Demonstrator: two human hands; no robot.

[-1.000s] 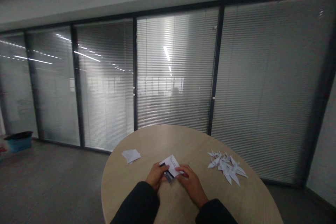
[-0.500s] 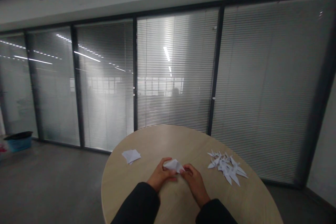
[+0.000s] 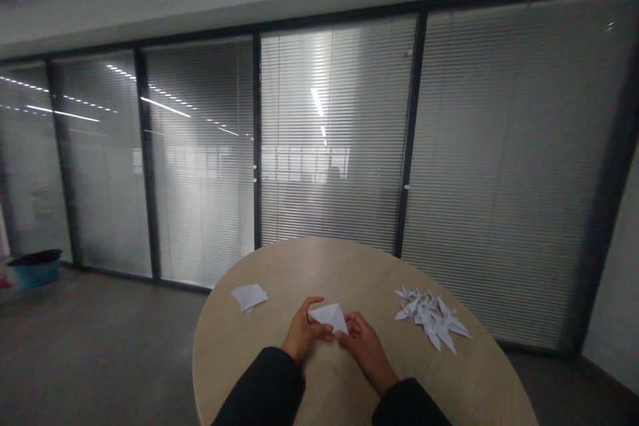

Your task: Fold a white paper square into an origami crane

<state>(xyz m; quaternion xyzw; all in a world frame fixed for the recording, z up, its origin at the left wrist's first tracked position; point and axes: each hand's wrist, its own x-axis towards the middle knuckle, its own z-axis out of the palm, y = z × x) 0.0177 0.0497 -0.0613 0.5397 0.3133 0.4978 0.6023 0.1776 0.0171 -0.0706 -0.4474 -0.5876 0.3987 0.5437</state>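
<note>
A small white piece of folded paper (image 3: 330, 314) is held between my two hands above the near middle of the table. My left hand (image 3: 302, 331) grips its left side, thumb in front and fingers behind. At the lower right corner, my right hand (image 3: 367, 345) pinches the paper between thumb and fingers. To the left lies a small stack of white paper sheets (image 3: 249, 297), slightly fanned. A pile of folded white paper cranes (image 3: 430, 317) rests to the right of my right hand.
The round wooden table (image 3: 319, 266) has a curved edge close to a glass partition with blinds (image 3: 334, 140). On the floor at far left stands a blue tub with a dark rim (image 3: 37, 269).
The folded paper now shows a flatter, wider face toward me. My right hand has shifted slightly left and down along its edge. The stack and the cranes stay put.
</note>
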